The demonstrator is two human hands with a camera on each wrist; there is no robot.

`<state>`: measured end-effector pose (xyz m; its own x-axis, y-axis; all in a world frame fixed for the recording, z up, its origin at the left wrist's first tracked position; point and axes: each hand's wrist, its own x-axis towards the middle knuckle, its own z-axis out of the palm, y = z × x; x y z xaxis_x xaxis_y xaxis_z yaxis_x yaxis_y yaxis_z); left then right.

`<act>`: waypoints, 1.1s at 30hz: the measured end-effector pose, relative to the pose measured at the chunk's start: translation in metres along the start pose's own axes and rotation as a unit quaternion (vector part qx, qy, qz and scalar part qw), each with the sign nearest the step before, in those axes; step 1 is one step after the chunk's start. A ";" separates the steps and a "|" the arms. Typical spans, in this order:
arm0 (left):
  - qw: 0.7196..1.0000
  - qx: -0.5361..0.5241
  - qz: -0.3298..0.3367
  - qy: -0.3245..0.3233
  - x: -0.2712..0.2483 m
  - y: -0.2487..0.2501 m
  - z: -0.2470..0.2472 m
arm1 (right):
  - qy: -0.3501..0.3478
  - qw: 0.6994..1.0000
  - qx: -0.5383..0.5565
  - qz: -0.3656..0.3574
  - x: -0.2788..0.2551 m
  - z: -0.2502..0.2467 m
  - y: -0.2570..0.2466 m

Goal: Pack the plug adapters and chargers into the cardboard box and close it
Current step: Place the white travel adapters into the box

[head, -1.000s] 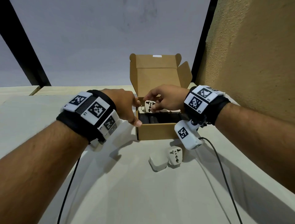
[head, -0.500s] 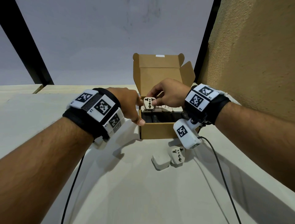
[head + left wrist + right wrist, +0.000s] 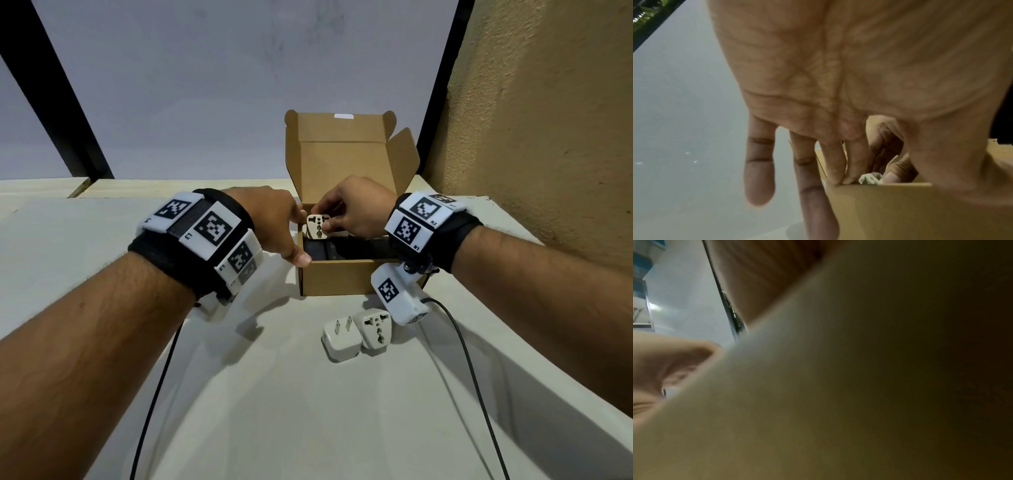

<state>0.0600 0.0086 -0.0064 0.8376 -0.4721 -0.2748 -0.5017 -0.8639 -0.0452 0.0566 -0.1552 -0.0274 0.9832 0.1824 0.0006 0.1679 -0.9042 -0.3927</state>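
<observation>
The box (image 3: 337,279) sat open on the table (image 3: 308,411), with its lid standing up at the back. The right hand (image 3: 356,212) pinched a white adapter (image 3: 318,226) between thumb and fingers. It held the adapter just above the left back corner of the box, with the holes facing the person. The left hand (image 3: 270,219) was at the left side of the box. Its fingers (image 3: 835,164) were mostly straight and gripped nothing. In the left wrist view two fingertips rested on the top edge of the box wall, and the other two hung down outside it. The thumb lay by the near left corner. Dark things already lay inside the box, but they were too dim to name. On the table just in front of the box sat a white charger (image 3: 340,339) with two flat metal prongs pointing up. A second adapter (image 3: 375,327) stood right beside it, touching it. A black cable (image 3: 469,370) ran across the table from the right wrist. The right wrist view was blurry and showed almost nothing clear.
</observation>
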 end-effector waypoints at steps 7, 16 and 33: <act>1.000 0.003 0.001 0.005 -0.001 0.001 0.000 | 0.020 1.000 -0.007 -0.018 -0.001 0.003 0.001; 1.000 -0.014 0.000 0.000 0.005 0.000 0.001 | 0.047 0.998 0.040 -0.002 -0.024 -0.024 0.003; 1.000 -0.004 0.009 0.007 -0.003 0.010 -0.002 | -0.179 0.978 -0.080 -0.071 -0.119 -0.002 0.013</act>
<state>0.0532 0.0011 -0.0042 0.8316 -0.4902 -0.2611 -0.5151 -0.8565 -0.0329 -0.0578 -0.1896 -0.0305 0.8660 0.4081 -0.2888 0.3383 -0.9037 -0.2625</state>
